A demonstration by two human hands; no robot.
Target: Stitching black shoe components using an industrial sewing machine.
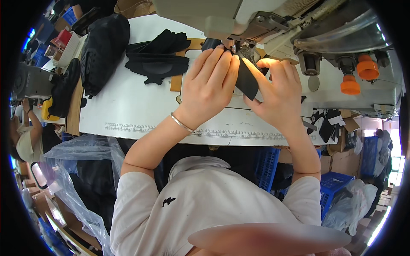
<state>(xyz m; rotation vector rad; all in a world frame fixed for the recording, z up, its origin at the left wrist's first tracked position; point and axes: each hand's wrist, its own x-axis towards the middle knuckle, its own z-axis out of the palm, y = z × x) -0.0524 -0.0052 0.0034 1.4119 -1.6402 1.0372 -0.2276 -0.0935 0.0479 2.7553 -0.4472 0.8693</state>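
Note:
A black shoe-upper piece [246,82] lies under the needle area of a sewing machine [200,15], its pointed end toward me. My left hand [210,83] rests flat beside the presser foot [233,46], fingers stretched forward, the fingertips on dark material. My right hand [276,87] has its thumb at the near tip of the piece and its forefinger along the right edge, gripping it; the other fingers curl near the machine bed. The part of the piece by the needle is partly hidden by my fingers.
Left of my hands, fanned black cut pieces [158,59] lie on the white table [128,102]. Farther left are a black bundle [104,53] and a black shoe [66,87]. Orange knobs [368,67] hang at the right. A ruler strip [213,131] runs along the near edge.

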